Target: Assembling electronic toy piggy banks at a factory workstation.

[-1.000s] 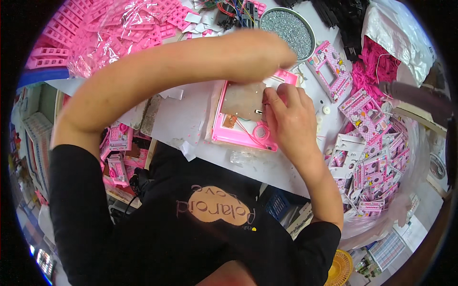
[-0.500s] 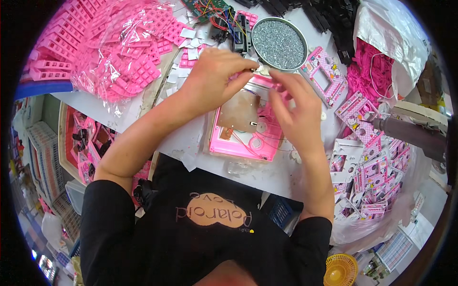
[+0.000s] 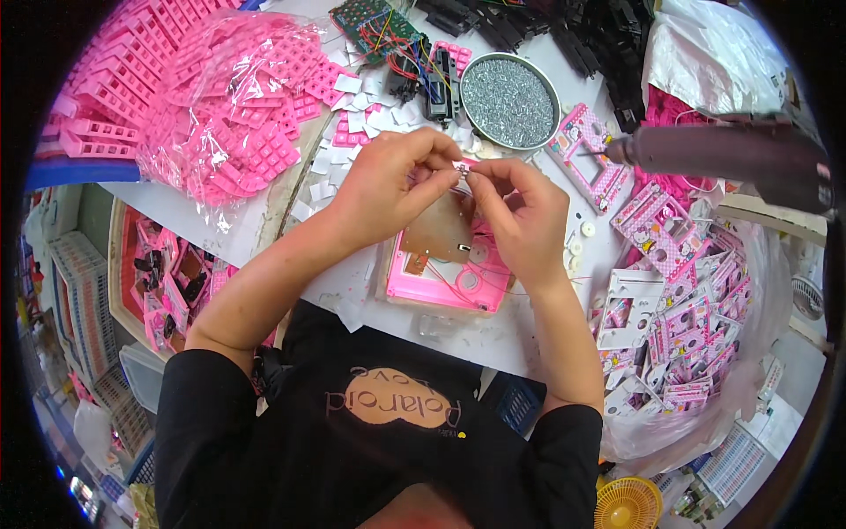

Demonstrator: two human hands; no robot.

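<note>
The left hand (image 3: 392,181) and the right hand (image 3: 529,210) meet over the far end of a pink case (image 3: 441,292), the thumb and fingertips of each closed on one tiny part (image 3: 462,170), too small to identify. The case lies open on the white table (image 3: 507,339), directly in front of the person. A brown plate (image 3: 436,231) covers much of its middle.

Just beyond the hands, to the right, a round dish (image 3: 516,148) holds small metal pieces (image 3: 508,99). Beyond the hands to the left I see paper scraps (image 3: 381,117) and, farther off, a green board (image 3: 370,28) with coloured wires (image 3: 407,40). Pink keypads (image 3: 225,101) are heaped at the far left, partly under clear plastic. At the far right, black parts (image 3: 617,66) lie beside a silver bag (image 3: 714,57).

A printed frame (image 3: 608,189) rests to the right of the dish. A dark driver (image 3: 705,148) extends in from the right, its tip seen against the frame; whether they touch I cannot tell. Nearer, on the right, a clear bag (image 3: 756,375) holds printed panels (image 3: 692,322), with a yellow basket (image 3: 627,509) nearer still. On the left, a bin (image 3: 115,264) holds pink parts (image 3: 179,280).
</note>
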